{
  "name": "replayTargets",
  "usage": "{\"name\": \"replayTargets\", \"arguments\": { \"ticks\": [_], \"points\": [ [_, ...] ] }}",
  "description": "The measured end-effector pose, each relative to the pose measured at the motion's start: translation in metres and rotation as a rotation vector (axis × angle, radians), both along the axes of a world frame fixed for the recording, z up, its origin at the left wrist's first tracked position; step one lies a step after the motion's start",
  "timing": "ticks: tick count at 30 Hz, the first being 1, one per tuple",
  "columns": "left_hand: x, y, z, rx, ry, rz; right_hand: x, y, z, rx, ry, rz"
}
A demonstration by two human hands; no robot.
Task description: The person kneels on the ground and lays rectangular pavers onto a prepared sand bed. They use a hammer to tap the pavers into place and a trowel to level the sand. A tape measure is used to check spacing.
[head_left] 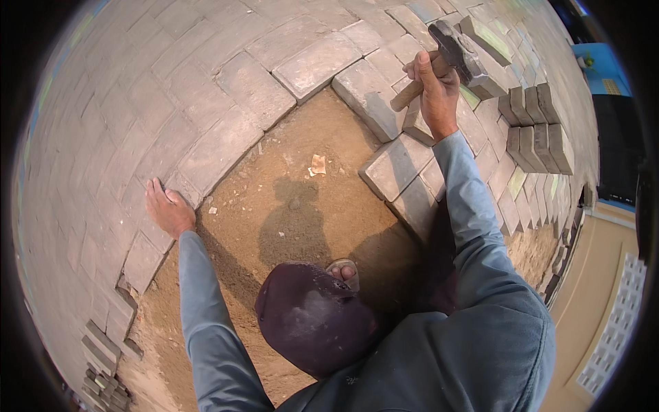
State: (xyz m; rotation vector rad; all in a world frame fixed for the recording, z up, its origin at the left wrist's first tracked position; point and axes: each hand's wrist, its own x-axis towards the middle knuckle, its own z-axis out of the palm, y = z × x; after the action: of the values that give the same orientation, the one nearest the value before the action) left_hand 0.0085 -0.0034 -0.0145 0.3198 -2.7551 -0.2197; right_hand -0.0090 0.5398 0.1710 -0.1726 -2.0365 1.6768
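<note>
My right hand grips a hammer by its short wooden handle, raised at the upper right with its dark metal head pointing away from me. Beneath it are laid grey paving blocks and a few loose ones. On the left, my left hand lies with fingers stretched out on the laid pavers, close to their edge. Between the two arms lies a bed of bare brown sand, bordered by pavers on the left, far and right sides.
Stacked paving blocks stand at the right. More loose blocks lie at the lower left. A small pale chip and crumbs dot the sand. My bent knee in dark trousers and my foot are low in the middle.
</note>
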Motion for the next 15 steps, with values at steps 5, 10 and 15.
{"name": "replayTargets", "arguments": {
  "ticks": [5,10,15],
  "points": [
    [0.002,0.000,-0.002,-0.016,-0.007,0.007,0.030,0.004,-0.061,0.139,-0.229,-0.145],
    [0.000,-0.003,0.007,0.002,-0.006,0.019,0.030,0.005,-0.054,0.241,-0.332,-0.076],
    [0.001,0.002,-0.001,0.011,-0.004,0.019,0.041,-0.001,-0.051,0.060,-0.297,-0.035]
  ]
}}
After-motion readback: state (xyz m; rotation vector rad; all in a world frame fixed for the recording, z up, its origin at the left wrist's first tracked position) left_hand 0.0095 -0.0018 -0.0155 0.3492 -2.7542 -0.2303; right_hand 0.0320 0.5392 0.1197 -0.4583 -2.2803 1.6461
